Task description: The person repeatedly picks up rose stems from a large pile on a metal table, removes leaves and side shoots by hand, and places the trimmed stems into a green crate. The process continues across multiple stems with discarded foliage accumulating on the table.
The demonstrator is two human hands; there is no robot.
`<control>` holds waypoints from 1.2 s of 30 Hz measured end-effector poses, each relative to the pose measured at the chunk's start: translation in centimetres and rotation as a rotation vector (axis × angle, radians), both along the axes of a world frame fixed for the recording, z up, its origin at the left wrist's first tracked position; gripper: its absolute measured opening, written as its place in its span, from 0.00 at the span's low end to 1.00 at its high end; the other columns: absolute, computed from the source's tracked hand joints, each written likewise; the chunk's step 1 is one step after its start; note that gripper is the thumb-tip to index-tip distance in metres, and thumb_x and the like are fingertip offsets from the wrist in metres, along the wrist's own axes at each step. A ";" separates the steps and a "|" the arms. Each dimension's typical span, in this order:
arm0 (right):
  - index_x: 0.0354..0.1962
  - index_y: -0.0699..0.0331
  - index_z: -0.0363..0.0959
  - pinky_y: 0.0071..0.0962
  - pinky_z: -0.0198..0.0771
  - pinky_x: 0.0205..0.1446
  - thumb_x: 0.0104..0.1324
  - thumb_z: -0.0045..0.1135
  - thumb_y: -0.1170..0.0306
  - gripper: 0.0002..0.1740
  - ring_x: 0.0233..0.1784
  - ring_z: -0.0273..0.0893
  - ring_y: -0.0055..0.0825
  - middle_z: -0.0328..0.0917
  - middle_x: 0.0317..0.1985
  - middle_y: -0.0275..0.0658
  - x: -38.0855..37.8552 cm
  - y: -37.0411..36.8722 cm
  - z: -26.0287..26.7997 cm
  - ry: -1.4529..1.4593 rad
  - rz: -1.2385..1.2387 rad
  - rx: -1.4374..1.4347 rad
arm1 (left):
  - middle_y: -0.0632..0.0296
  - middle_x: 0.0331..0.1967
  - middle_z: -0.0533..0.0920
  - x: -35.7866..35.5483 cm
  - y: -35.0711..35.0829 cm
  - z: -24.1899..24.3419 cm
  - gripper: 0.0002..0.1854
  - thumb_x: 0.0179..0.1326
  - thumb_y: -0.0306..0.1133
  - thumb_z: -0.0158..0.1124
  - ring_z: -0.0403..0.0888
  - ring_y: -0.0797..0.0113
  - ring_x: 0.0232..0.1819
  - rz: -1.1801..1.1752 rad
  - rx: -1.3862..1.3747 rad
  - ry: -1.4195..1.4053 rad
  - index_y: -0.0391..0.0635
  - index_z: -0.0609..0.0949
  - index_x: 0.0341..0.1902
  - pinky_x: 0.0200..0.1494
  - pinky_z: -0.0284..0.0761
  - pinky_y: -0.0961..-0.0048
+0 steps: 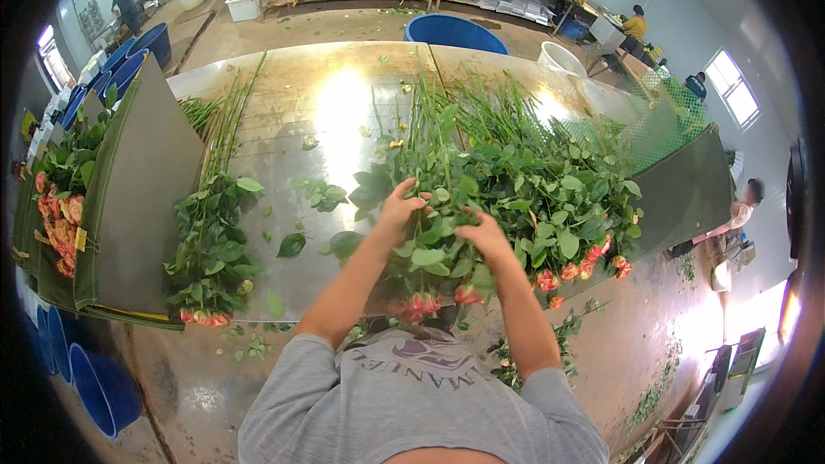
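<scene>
Both my hands are among leafy rose stems on a metal table [290, 142]. My left hand [403, 209] is at the stems, fingers partly curled around them; leaves hide some fingertips. Opposite it, my right hand [483, 232] reaches into the leaves, its fingertips partly hidden. Below the hands, pink-orange rose heads [419, 304] hang at the near table edge. A larger heap of roses [561, 206] lies to the right, its stems pointing away from me. Another bunch of roses [209, 238] lies at the left, heads towards me. Loose leaves [292, 245] are scattered between.
An upright grey panel [138, 200] bounds the left side, with wrapped roses [61, 212] beyond it. A dark panel [689, 187] and green netting [670, 109] stand at the right. A blue tub [454, 33] is behind the table. Several people are farther off.
</scene>
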State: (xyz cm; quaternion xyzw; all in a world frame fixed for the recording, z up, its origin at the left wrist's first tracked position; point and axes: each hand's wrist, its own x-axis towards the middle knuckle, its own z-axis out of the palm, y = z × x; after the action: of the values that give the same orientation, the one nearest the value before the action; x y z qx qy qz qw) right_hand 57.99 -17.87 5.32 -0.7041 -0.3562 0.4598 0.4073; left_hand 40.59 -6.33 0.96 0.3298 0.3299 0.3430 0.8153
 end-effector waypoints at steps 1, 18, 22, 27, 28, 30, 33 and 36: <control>0.54 0.69 0.68 0.29 0.75 0.41 0.55 0.62 0.72 0.28 0.36 0.78 0.27 0.79 0.41 0.41 1.5 0.2 0.0 0.201 -0.035 0.034 | 0.58 0.46 0.82 -0.7 0.3 0.2 0.36 0.59 0.23 0.59 0.80 0.67 0.40 0.014 0.026 -0.034 0.42 0.57 0.70 0.40 0.79 0.69; 0.56 0.62 0.67 0.24 0.76 0.37 0.65 0.56 0.66 0.22 0.39 0.76 0.25 0.77 0.37 0.35 -5.0 -1.6 8.0 0.756 0.064 0.275 | 0.51 0.43 0.81 -6.8 0.0 -2.2 0.32 0.59 0.24 0.59 0.81 0.66 0.33 0.257 0.081 -0.070 0.39 0.60 0.67 0.34 0.82 0.66; 0.53 0.63 0.71 0.28 0.75 0.43 0.61 0.60 0.69 0.22 0.43 0.76 0.25 0.80 0.41 0.37 -6.7 -0.7 5.1 0.644 0.155 0.130 | 0.51 0.40 0.82 -8.1 0.9 -5.2 0.31 0.59 0.24 0.58 0.81 0.65 0.35 0.285 0.045 0.059 0.39 0.61 0.66 0.36 0.82 0.66; 0.48 0.66 0.72 0.24 0.75 0.38 0.61 0.62 0.68 0.19 0.38 0.79 0.24 0.80 0.40 0.38 -9.5 0.0 2.4 0.614 0.201 0.062 | 0.54 0.40 0.82 -9.5 0.7 -5.7 0.25 0.61 0.27 0.57 0.81 0.66 0.36 0.216 0.064 0.144 0.39 0.67 0.63 0.36 0.81 0.69; 0.47 0.66 0.72 0.24 0.75 0.38 0.61 0.61 0.69 0.18 0.38 0.79 0.24 0.80 0.40 0.38 -10.2 0.4 2.4 0.624 0.215 0.056 | 0.56 0.39 0.81 -10.0 1.1 -7.2 0.24 0.61 0.28 0.58 0.81 0.67 0.35 0.201 0.132 0.201 0.39 0.68 0.61 0.34 0.79 0.71; 0.46 0.66 0.72 0.24 0.74 0.38 0.62 0.61 0.69 0.17 0.36 0.78 0.23 0.80 0.39 0.38 -11.8 1.1 1.9 0.678 0.228 0.090 | 0.58 0.37 0.81 -10.7 -0.1 -6.9 0.21 0.62 0.33 0.60 0.80 0.72 0.33 0.206 0.210 0.285 0.39 0.72 0.57 0.30 0.75 0.75; 0.48 0.69 0.71 0.22 0.73 0.42 0.61 0.61 0.71 0.18 0.38 0.76 0.20 0.79 0.38 0.35 -13.9 2.5 1.6 0.465 0.340 0.172 | 0.59 0.37 0.81 -12.9 0.5 -9.1 0.21 0.66 0.39 0.57 0.79 0.72 0.32 0.373 0.409 0.360 0.38 0.73 0.56 0.29 0.75 0.72; 0.49 0.71 0.70 0.22 0.71 0.38 0.59 0.61 0.69 0.22 0.33 0.75 0.19 0.78 0.36 0.37 -16.2 3.6 0.5 0.282 0.451 0.106 | 0.59 0.42 0.80 -13.9 -1.8 -4.2 0.25 0.68 0.48 0.51 0.79 0.72 0.36 0.345 0.273 0.241 0.37 0.75 0.54 0.36 0.75 0.74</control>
State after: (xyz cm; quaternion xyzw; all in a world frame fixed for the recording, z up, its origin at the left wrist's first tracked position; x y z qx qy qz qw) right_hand 41.81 -14.31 5.80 -0.5136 -0.4674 0.6131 0.3766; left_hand 26.67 -8.11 -3.25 0.4142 0.4268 0.4767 0.6473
